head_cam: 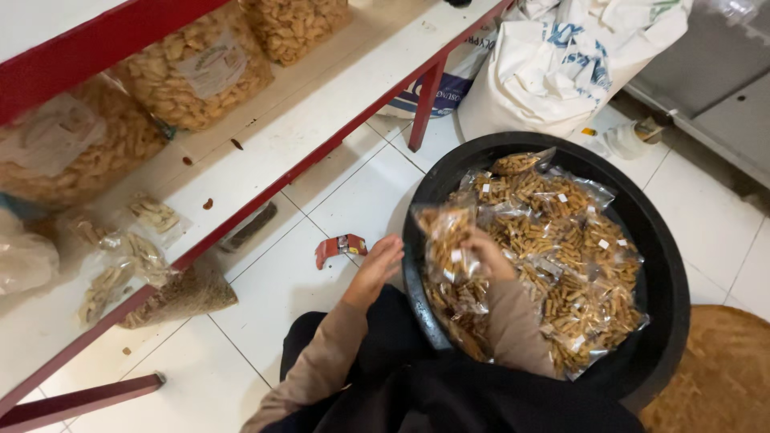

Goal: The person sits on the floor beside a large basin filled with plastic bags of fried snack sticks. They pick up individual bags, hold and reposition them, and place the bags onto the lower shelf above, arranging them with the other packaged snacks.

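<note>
A clear snack packet (446,240) was held upright, long axis vertical, pinched by the right hand (484,255) over the black basin's (670,265) near-left rim, while the left hand (375,267), fingers loosely together and empty, hovered just left.

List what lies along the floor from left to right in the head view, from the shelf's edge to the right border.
Small snack bags on the shelf → red wrapper → left hand → right hand holding a snack packet → black tub → woven tray.
</note>
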A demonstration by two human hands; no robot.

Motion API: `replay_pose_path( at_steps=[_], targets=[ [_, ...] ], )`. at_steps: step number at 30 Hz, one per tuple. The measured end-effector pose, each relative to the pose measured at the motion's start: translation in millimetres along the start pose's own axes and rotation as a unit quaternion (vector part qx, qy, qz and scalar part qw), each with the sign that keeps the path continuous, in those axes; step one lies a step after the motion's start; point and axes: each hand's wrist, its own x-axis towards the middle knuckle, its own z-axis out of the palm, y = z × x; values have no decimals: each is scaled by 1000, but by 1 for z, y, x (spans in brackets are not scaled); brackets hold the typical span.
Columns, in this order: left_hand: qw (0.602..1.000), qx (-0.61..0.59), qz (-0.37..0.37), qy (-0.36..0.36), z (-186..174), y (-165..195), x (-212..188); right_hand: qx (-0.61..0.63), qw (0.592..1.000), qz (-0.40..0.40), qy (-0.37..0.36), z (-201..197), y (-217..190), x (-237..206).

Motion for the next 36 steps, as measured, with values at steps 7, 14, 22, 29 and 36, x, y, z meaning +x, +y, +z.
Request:
replay_pose_path(
  at_steps=[7,14,22,29,36],
  targets=[
    [993,43,85,-75,26,16,25,-37,987,-46,-147,47,12,-24],
    [957,-190,220,-26,26,46,-2,-42,991,-37,-123,109,-13,-25],
    [964,-50,258,-28,17,72,-35,-190,962,-140,-137,167,-41,-16],
    [962,81,258,42,26,91,-75,-185,965,-149,-115,194,-39,-12],
    [953,-28,292,75,17,88,-83,-179,962,-157,-135,199,-28,-16]
  ],
)
